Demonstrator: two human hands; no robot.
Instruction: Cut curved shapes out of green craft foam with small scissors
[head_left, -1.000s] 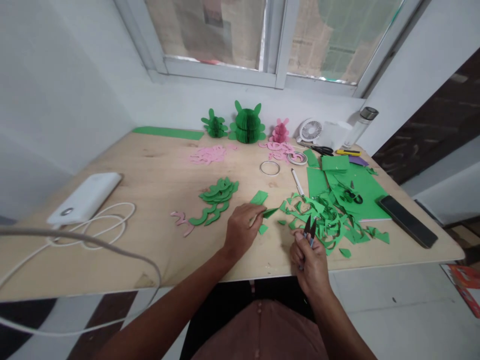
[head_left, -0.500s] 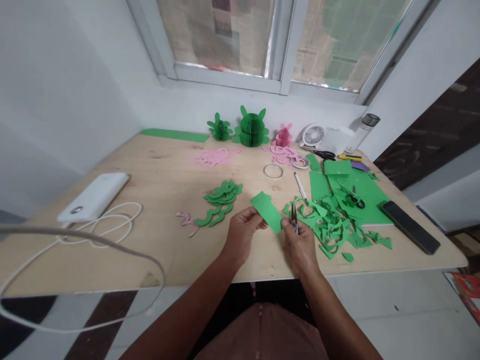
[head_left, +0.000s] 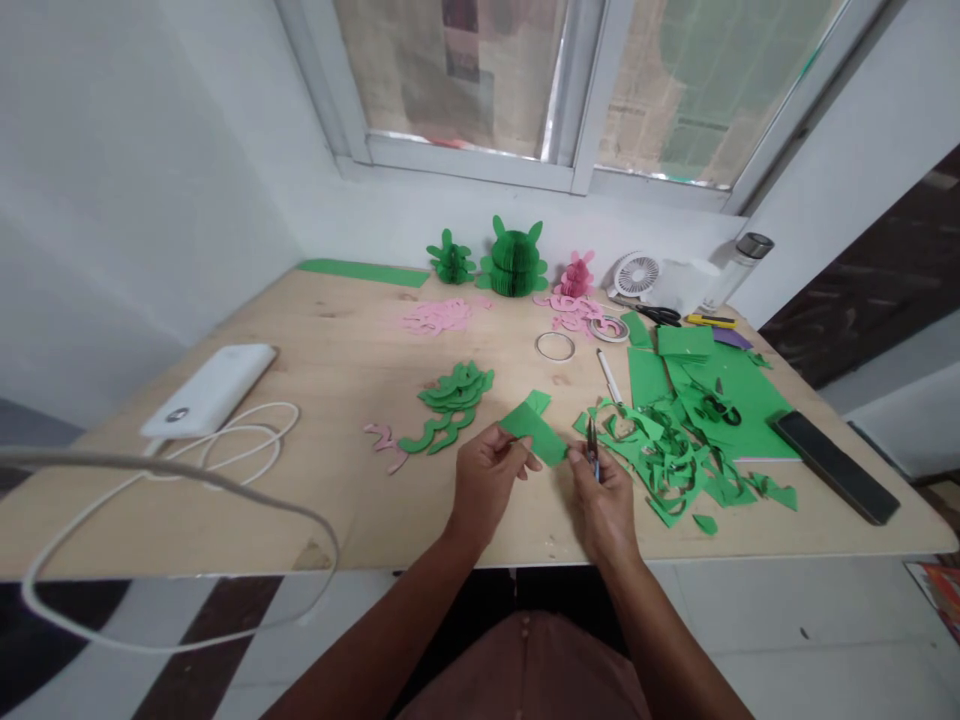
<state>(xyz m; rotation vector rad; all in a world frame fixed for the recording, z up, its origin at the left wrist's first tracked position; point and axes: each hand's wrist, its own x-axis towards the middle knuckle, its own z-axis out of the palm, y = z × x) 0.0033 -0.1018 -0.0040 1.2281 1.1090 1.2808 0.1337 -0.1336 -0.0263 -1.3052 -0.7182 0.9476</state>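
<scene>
Green paper pieces (head_left: 546, 440), now crossing each other, are held between both hands above the table's front part. My left hand (head_left: 491, 475) pinches their left side. With thumb and fingers my right hand (head_left: 604, 495) grips the right corner, and it also holds small scissors (head_left: 592, 440) whose blades point away from me. Left of the hands lie stacked wavy green cutouts (head_left: 457, 388) and a small pink cutout (head_left: 386, 440). Green paper scraps (head_left: 671, 465) are heaped to the right of my right hand.
Paper figures, green (head_left: 514, 262) and pink (head_left: 576, 275), stand at the back by a white fan (head_left: 636, 273) and bottle (head_left: 739, 270). A power bank (head_left: 210, 390) with a looping cable is left; a phone (head_left: 834, 465), pen (head_left: 609, 375) and black scissors (head_left: 720, 405) are right.
The green paper pieces have fanned apart into a crossed shape, and the fingers of my left hand have shifted on them. The whole view has moved slightly.
</scene>
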